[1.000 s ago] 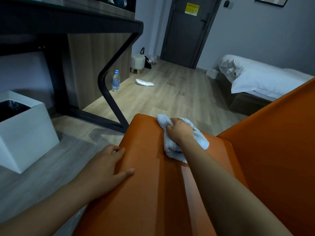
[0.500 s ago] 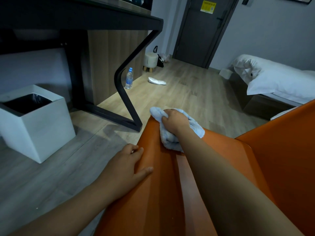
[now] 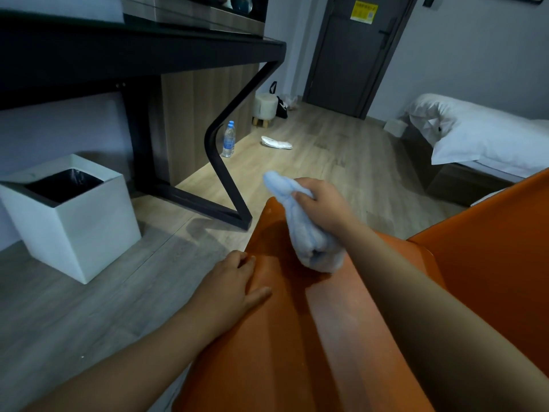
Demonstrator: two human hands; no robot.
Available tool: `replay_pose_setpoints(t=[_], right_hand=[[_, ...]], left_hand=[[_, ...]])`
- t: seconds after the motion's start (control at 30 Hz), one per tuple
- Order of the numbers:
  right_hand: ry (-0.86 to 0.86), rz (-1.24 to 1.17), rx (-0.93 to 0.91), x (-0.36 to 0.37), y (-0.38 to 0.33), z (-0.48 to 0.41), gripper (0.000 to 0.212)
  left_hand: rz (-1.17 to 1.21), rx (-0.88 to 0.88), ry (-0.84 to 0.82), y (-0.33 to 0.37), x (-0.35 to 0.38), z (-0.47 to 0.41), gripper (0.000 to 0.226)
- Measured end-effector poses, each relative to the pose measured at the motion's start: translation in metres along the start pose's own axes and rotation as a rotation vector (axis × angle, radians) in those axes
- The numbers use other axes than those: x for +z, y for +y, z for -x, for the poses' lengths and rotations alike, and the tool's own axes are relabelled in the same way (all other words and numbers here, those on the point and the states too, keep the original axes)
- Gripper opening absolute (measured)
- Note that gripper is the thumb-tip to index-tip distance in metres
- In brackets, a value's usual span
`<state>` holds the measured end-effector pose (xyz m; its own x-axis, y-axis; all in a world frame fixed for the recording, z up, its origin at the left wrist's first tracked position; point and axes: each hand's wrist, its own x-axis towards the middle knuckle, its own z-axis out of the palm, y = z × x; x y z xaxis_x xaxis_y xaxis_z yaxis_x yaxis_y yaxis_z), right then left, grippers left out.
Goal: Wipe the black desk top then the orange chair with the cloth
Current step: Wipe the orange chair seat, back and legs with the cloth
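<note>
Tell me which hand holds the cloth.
The right hand grips the pale blue cloth over the orange chair; the left hand lies flat on the chair's edge, holding nothing.

Pale blue, plain: cloth (image 3: 306, 230) in the fingers of the right hand (image 3: 323, 206). Orange, plain: chair (image 3: 297, 337) under the fingers of the left hand (image 3: 231, 283). Black: desk (image 3: 148, 52) beyond the fingertips. White: bin (image 3: 74, 233) left of them, liner (image 3: 64, 185) black. Clear: bottle (image 3: 228, 142), cap (image 3: 231, 124) blue. Pale wood grain: floor (image 3: 326, 162). Yellow: door notice (image 3: 364, 11).
</note>
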<state>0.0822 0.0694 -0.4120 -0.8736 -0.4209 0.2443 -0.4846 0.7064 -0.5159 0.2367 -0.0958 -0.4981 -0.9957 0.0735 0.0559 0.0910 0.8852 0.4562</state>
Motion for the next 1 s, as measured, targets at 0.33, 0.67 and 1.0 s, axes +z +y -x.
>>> replay_pose_setpoints(t=[0.33,0.67,1.0], right_hand=[[0.167,0.29,0.144,-0.081,0.029,0.121,0.017],[0.197,0.365,0.548,-0.097,0.092,0.201,0.036],[0.158,0.415,0.695,-0.074,0.113,0.216,0.035]], left_hand=[[-0.077,-0.082,-0.116,0.018,-0.013,-0.001,0.074],[-0.137,-0.147,-0.113,0.031,-0.003,0.007,0.07],[-0.144,-0.165,-0.126,0.037,-0.003,0.01,0.066]])
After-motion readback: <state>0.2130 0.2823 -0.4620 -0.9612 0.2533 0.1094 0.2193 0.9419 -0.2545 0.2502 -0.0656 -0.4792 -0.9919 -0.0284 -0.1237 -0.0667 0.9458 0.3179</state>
